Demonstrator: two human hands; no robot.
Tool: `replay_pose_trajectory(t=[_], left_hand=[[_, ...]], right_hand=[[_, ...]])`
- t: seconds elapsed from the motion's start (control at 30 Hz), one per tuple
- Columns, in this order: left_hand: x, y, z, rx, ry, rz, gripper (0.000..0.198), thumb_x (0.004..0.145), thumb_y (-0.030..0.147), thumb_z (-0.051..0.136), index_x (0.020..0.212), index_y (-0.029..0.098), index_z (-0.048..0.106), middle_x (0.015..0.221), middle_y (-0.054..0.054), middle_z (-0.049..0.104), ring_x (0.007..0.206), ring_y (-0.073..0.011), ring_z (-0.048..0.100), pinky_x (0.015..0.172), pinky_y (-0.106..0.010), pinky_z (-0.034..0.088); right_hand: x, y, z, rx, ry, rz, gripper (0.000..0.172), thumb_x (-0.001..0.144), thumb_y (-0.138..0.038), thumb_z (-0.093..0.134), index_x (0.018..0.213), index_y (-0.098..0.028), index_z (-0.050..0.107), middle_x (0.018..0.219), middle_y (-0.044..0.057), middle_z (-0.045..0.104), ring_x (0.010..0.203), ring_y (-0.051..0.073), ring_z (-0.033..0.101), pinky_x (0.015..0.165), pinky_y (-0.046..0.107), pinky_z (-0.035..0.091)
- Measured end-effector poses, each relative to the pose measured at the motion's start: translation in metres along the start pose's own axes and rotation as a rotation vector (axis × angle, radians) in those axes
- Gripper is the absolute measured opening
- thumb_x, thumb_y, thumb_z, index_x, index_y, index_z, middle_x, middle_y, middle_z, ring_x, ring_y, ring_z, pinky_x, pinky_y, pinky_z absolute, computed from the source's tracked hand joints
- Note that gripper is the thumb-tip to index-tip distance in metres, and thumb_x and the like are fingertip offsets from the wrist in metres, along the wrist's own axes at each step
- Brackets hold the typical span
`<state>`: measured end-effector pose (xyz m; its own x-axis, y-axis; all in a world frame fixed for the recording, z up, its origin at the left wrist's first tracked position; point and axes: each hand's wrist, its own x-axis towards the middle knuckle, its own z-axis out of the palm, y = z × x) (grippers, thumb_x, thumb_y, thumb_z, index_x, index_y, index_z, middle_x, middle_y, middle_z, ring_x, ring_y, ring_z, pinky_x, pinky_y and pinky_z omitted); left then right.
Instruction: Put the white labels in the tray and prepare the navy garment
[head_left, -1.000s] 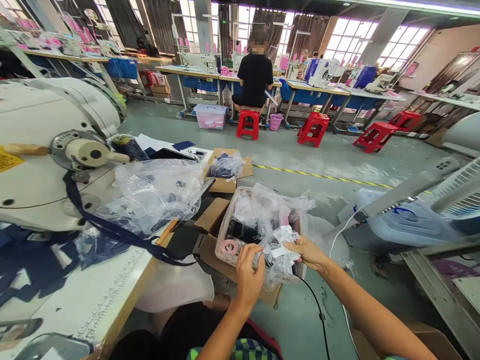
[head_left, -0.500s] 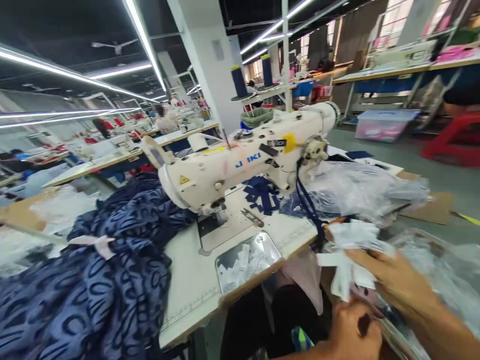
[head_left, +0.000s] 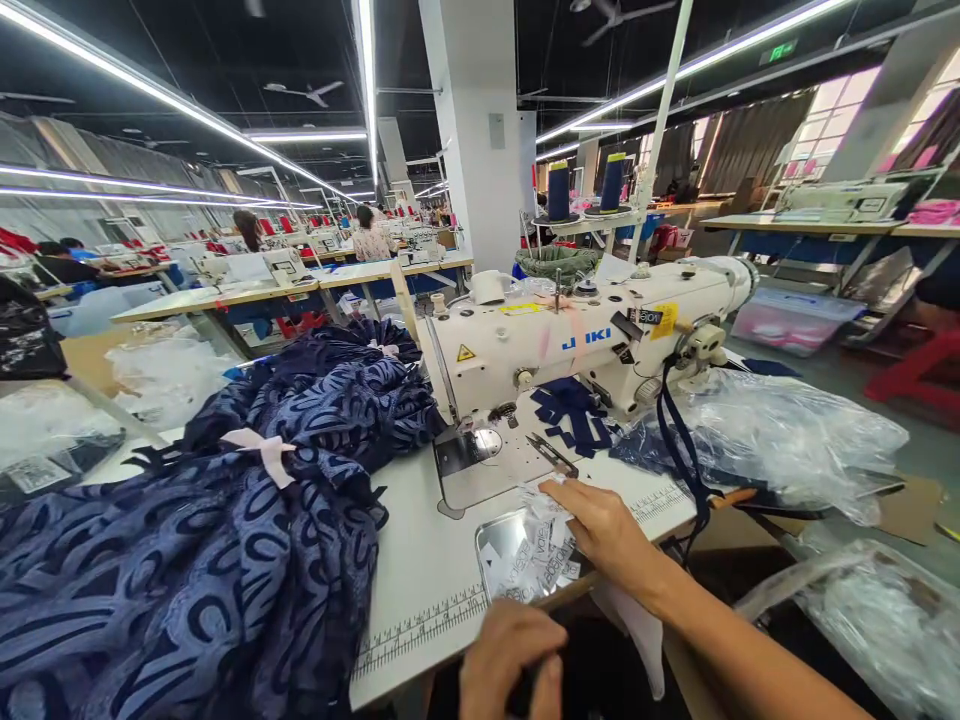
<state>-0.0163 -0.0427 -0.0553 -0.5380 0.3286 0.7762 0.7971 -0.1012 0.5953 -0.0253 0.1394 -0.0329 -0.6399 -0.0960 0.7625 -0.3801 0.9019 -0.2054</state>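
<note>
Right hand [head_left: 600,530] rests its fingers flat and close together on white labels [head_left: 536,560] heaped in the metal tray [head_left: 489,540] at the bench [head_left: 420,565] edge. A careless brush could spill them. Left hand [head_left: 510,665] is curled, and I cannot tell what it holds.

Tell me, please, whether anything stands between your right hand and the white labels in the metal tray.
Nothing visible does: the right hand lies directly on the labels in the tray. The thread snips lie just beyond its thumb, clear of the pile.
</note>
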Motion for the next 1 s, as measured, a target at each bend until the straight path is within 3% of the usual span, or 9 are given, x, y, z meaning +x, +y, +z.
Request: replay_pose_trajectory(t=[0.1,0.2,0.43,0.63,0.77,0.87,1.0], left_hand=[[0.035,-0.002,-0.022,0.207,-0.019,-0.017,0.017,0.081,0.008,0.050,0.091,0.020,0.056,0.081,-0.001,0.061,0.078,-0.0107,0.058,0.069,-0.020,0.049],[0.050,-0.008,-0.022,0.279,0.001,0.003,0.013,0.081,0.010,0.053,0.089,0.019,0.057,0.080,-0.001,0.061,0.076,-0.0101,0.058,0.067,-0.019,0.049],[0.047,-0.014,-0.002,0.432,-0.028,0.176,0.021,0.077,0.007,0.058,0.095,0.017,0.054,0.083,-0.002,0.060,0.080,-0.0116,0.055,0.071,-0.025,0.047],[0.057,-0.012,-0.001,0.547,-0.086,0.274,0.026,0.080,0.009,0.054,0.106,0.014,0.052,0.083,-0.004,0.059,0.074,-0.0129,0.052,0.064,-0.027,0.043],[0.065,-0.010,-0.002,0.510,-0.013,0.220,0.021,0.079,0.015,0.057,0.100,0.015,0.052,0.072,0.000,0.056,0.065,-0.0112,0.050,0.061,-0.025,0.042],[0.065,-0.012,0.000,0.511,0.013,0.200,0.017,0.078,0.012,0.058,0.094,0.017,0.054,0.077,-0.001,0.057,0.071,-0.0117,0.051,0.065,-0.026,0.042],[0.062,-0.015,0.007,0.504,0.030,0.200,0.018,0.076,0.007,0.059,0.090,0.016,0.055,0.079,-0.001,0.056,0.075,-0.0117,0.050,0.066,-0.026,0.041]], right_hand=[[0.002,-0.008,0.000,-0.132,0.013,-0.051,0.042,0.068,0.008,0.030,0.092,-0.010,0.059,0.068,0.006,0.058,0.058,0.016,0.055,0.050,0.026,0.047],[0.002,-0.012,0.000,-0.207,-0.020,-0.042,0.041,0.067,0.009,0.031,0.091,-0.010,0.058,0.069,0.006,0.058,0.060,0.018,0.056,0.050,0.028,0.047],[-0.001,-0.015,-0.001,-0.221,-0.079,0.035,0.032,0.075,0.003,0.037,0.097,-0.010,0.057,0.072,0.005,0.057,0.061,0.020,0.058,0.052,0.031,0.048],[0.000,-0.011,-0.002,-0.137,-0.153,0.136,0.039,0.071,0.003,0.034,0.095,-0.013,0.060,0.079,0.006,0.062,0.070,0.022,0.061,0.057,0.032,0.049],[0.001,-0.010,-0.003,-0.153,-0.198,0.171,0.039,0.074,0.001,0.033,0.096,-0.014,0.061,0.080,0.007,0.064,0.069,0.021,0.061,0.058,0.031,0.049],[0.000,-0.010,-0.002,-0.128,-0.197,0.191,0.038,0.075,0.000,0.033,0.097,-0.014,0.061,0.085,0.009,0.065,0.074,0.020,0.062,0.064,0.031,0.050],[-0.003,-0.009,-0.001,-0.048,-0.155,0.204,0.042,0.073,-0.001,0.031,0.100,-0.012,0.061,0.086,0.010,0.066,0.072,0.023,0.063,0.060,0.034,0.052]])
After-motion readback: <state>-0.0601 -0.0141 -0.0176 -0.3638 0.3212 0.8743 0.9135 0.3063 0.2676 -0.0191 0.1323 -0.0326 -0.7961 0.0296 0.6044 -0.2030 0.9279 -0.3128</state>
